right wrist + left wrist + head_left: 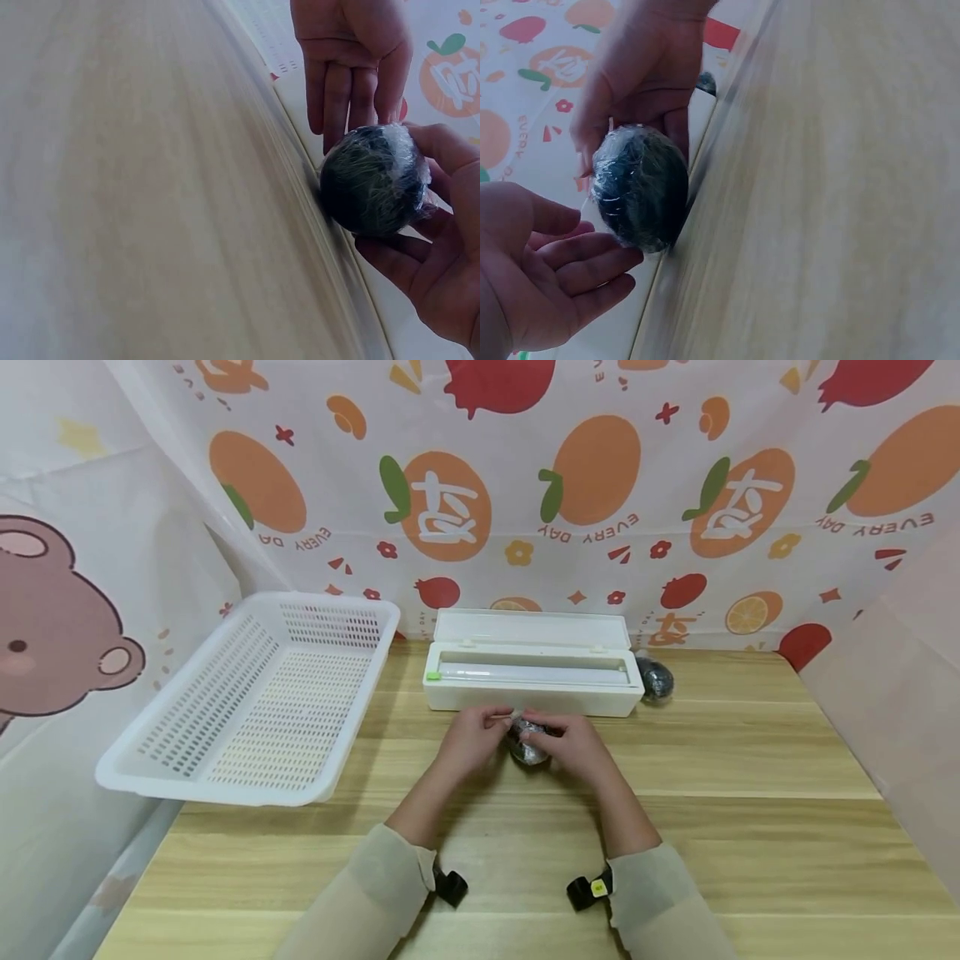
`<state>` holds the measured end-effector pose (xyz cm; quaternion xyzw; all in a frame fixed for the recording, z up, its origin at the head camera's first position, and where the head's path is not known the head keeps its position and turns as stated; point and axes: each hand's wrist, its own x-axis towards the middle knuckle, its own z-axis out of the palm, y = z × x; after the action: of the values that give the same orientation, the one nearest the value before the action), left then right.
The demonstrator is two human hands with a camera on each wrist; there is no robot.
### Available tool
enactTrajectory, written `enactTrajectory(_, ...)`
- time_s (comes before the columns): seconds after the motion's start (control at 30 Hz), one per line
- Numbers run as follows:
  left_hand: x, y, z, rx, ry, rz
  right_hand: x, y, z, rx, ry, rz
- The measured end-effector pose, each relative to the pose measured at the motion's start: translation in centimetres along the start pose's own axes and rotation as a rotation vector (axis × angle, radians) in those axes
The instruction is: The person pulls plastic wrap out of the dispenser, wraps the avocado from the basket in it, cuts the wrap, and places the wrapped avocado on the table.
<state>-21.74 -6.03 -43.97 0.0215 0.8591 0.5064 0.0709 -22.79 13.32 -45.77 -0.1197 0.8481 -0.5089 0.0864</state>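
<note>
A dark green, egg-shaped thing (641,187) wrapped in crinkled cling film is between both hands, just in front of the long white box. My right hand (442,247) grips it, thumb on one side and curled fingers on the other. On the opposite side, my left hand (551,270) pinches a bit of the cling film (587,196) between thumb and forefinger. Its other fingers stretch out close beside the wrapped thing. In the head view my left hand (474,739) and right hand (573,745) partly cover it.
The white cling film dispenser (532,700) has its lid (531,627) raised, a roll inside and a green slider (433,676) at its left end. Another dark wrapped thing (656,681) lies at its right end. A white slotted basket (330,789) stands at left. Printed cloth hangs behind.
</note>
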Motion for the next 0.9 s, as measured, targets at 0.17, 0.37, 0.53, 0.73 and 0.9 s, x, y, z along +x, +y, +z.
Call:
enactTrajectory(0.17, -0.01, 0.17, -0.03, -0.066, 0.006, -0.004, 0.37, 0.43, 0.17, 0.105, 0.090, 0.051)
enactTrajectory(0.37, 0.11, -0.10, 0.16, -0.063, -0.007, 0.083, 0.33, 0.45, 0.15, 0.159, 0.188, 0.088)
enactTrajectory(0.53, 0.12, -0.60, 0.01, -0.044, -0.092, 0.063, 0.16, 0.56, -0.13, 0.300, 0.180, 0.091)
enactTrajectory(0.73, -0.22, -0.48, 0.57, 0.007, -0.266, 0.066, 0.10, 0.38, -0.27, 0.395, 0.127, 0.075)
enactTrajectory(0.9, -0.45, -0.34, 0.60, 0.024, -0.329, 0.102, 0.19, 0.50, -0.61, 0.311, -0.001, 0.027)
